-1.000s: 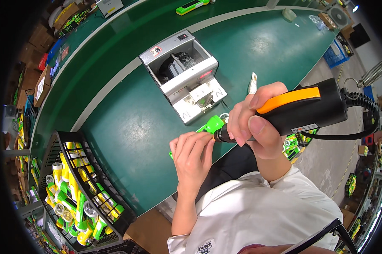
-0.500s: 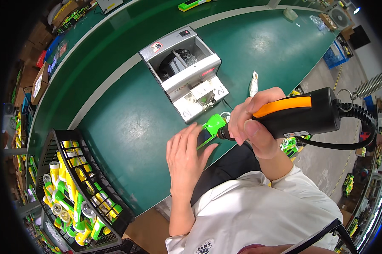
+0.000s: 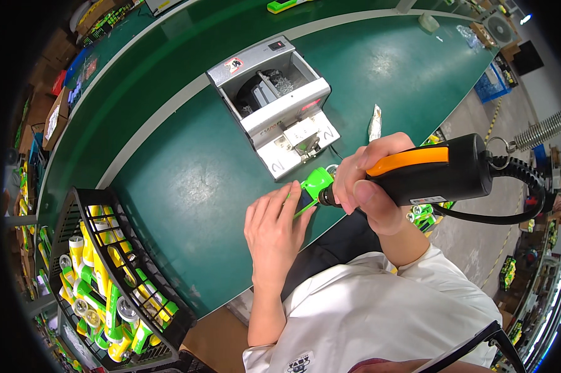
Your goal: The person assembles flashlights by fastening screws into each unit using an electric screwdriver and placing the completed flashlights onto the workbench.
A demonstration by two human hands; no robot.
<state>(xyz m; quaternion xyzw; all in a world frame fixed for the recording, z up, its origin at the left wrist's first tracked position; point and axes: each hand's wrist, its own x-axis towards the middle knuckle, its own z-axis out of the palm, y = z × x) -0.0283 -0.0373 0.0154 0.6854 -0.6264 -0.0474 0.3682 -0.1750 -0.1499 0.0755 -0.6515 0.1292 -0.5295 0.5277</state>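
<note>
My right hand [image 3: 373, 180] is wrapped round a black electric screwdriver [image 3: 432, 171] with an orange lever, which hangs from a coiled spring. Its tip end meets a bright green flashlight [image 3: 318, 180]. Held in the closed fingers of my left hand [image 3: 275, 227], the flashlight lies near the table's front edge. Much of its body is hidden behind my fingers. Just beyond it stands a silver screw feeder [image 3: 274, 102], its open hopper holding loose small screws.
On the left a black plastic basket [image 3: 86, 214] is full of yellow and green flashlights [image 3: 100, 273]. A crumpled silvery tube [image 3: 375, 123] lies on the green table [image 3: 187, 180]. A black cable [image 3: 479, 216] loops from the screwdriver at the right. One more flashlight [image 3: 286, 5] rests at the far edge.
My left thumb has come in from its spread position, so the fingers close on the flashlight. The screwdriver has shifted slightly left in the picture, still against the flashlight.
</note>
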